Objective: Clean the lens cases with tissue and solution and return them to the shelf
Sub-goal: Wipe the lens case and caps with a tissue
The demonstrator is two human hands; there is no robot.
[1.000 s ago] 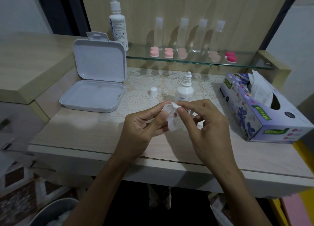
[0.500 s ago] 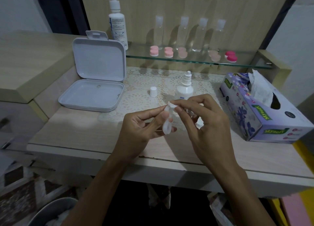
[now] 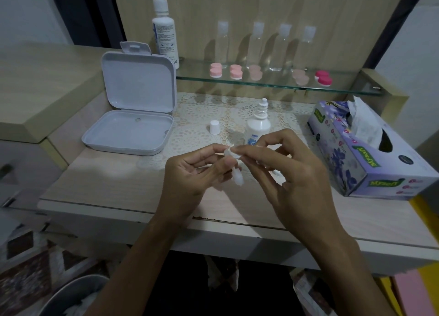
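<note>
My left hand point(image 3: 194, 170) pinches a clear white lens case point(image 3: 237, 176) above the middle of the desk; the case hangs down between thumb and fingers. My right hand point(image 3: 285, 170) pinches a small wad of white tissue point(image 3: 230, 151) against the case's upper end. A small solution bottle point(image 3: 257, 125) stands uncapped just behind my hands, its white cap point(image 3: 214, 127) on the lace mat to the left. On the glass shelf point(image 3: 273, 84) sit several pink lens cases point(image 3: 216, 69) and a magenta one point(image 3: 323, 77).
A tissue box point(image 3: 370, 154) lies at the right of the desk. An open white plastic box point(image 3: 133, 125) sits at the left. A tall solution bottle point(image 3: 165, 33) and several clear bottles point(image 3: 255, 47) stand on the shelf. A bin point(image 3: 71, 296) stands below left.
My right hand has worked the tissue round the top of the lens case, and the case now hangs lower from my left fingers. Both hands stay above the desk's middle.
</note>
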